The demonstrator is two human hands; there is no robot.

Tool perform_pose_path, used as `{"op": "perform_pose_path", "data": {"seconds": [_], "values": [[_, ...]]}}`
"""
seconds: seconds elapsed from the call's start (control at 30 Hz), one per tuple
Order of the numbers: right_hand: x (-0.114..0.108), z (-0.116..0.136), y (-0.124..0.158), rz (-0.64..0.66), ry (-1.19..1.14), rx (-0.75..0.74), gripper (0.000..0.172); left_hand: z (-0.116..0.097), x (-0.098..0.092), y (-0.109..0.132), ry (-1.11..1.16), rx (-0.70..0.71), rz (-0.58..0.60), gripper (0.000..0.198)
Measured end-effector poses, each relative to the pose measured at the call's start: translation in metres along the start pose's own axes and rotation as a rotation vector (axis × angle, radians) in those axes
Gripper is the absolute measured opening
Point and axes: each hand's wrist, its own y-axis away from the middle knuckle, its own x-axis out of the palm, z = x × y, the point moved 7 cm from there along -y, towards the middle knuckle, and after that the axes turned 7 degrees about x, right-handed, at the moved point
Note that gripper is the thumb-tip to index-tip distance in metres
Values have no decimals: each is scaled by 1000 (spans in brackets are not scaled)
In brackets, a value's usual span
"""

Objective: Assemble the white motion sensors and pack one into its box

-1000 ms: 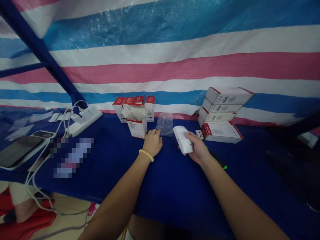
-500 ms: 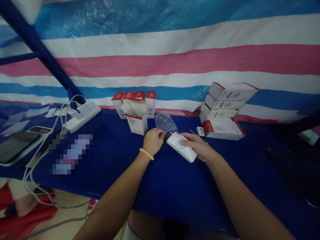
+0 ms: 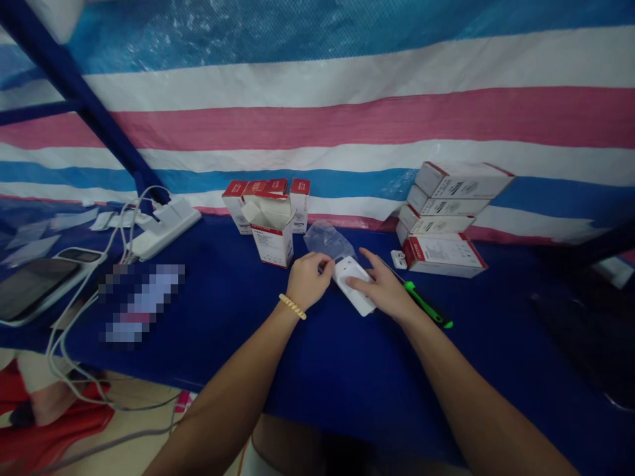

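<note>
A flat white plastic device (image 3: pixel 353 285) lies on the blue table cloth (image 3: pixel 317 370). My right hand (image 3: pixel 381 291) rests on top of it, thumb on its face and index finger stretched out. My left hand (image 3: pixel 306 280), with a bead bracelet at the wrist, is curled in a pinch at the device's left end; what it pinches is too small to make out. A clear plastic bag (image 3: pixel 325 239) lies just behind the hands. An open red-and-white box (image 3: pixel 270 235) stands to the left of the bag.
A green-handled screwdriver (image 3: pixel 425 304) lies right of my right hand. Several red-and-white boxes (image 3: pixel 449 221) are stacked at the right; more stand upright (image 3: pixel 262 193) behind the open box. A small white part (image 3: pixel 397 258), a power strip (image 3: pixel 163 228) with cables and a phone (image 3: pixel 30 287) are around.
My right hand has brought the white device from upright in the air down flat onto the cloth. My left hand has closed on its left end. The screwdriver now shows.
</note>
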Motion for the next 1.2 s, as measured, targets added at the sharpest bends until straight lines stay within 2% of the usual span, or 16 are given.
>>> {"op": "perform_pose_path", "data": {"seconds": [0.1,0.2,0.33,0.4,0.43,0.5,0.57,0.6,0.67,0.77,0.93,1.1,1.2], "values": [[2,2,0,-55,67,-137,93,-17,-1,3,-70,160,3,12],[2,4,1,-106,45,-237,83,-33,-2,7,-78,298,28,16],[3,7,1,-130,-101,-334,73,-44,-4,10,-18,364,36,18],[5,8,1,-118,-200,-350,74,-40,-10,8,42,286,-49,21],[6,9,2,-116,-243,-358,75,-33,-14,7,71,199,-115,23],[8,11,5,-107,-307,-375,74,-11,-18,7,127,-48,-236,25],[11,13,8,-92,-339,-396,74,9,-14,10,219,-268,-274,32],[13,15,10,-83,-350,-408,74,15,-9,10,297,-322,-252,39],[15,16,12,-64,-368,-429,74,17,4,8,489,-321,-153,50],[19,14,11,-40,-388,-421,74,7,14,6,656,-231,-7,43],[23,9,7,-11,-365,-392,83,-7,5,6,548,-95,40,42],[15,18,10,25,-279,-551,100,-10,1,4,510,18,90,44],[6,17,8,17,-263,-519,85,-7,5,4,497,28,187,42]]}}
